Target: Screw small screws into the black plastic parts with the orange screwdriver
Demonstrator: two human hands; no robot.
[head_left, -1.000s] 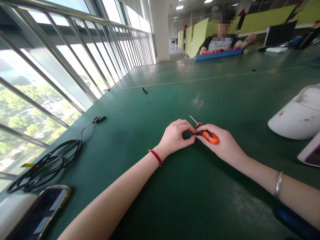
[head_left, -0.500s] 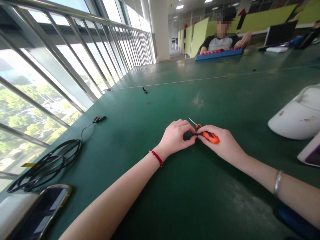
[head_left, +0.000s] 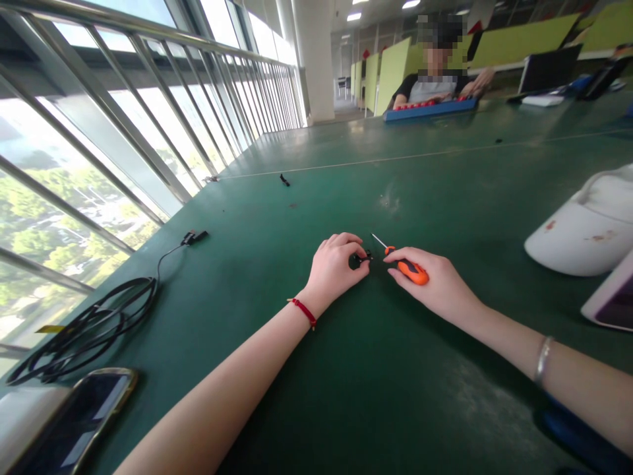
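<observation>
The surface (head_left: 316, 396) runs wide toward twelve o'clock, railing (head_left: 123, 23) edging ten; left hand (head_left: 336, 264) pinches a small black part (head_left: 364, 257); right hand (head_left: 438, 280), curled closed, grips a screwdriver (head_left: 414, 272).

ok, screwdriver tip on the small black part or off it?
Off: green table shows between the screwdriver in the right hand and the black part pinched in the left hand.

The screwdriver (head_left: 416, 272) is orange and black, the tabletop (head_left: 316, 376) green, the bracelet (head_left: 303, 311) red, the small part (head_left: 364, 258) seemingly black.
</observation>
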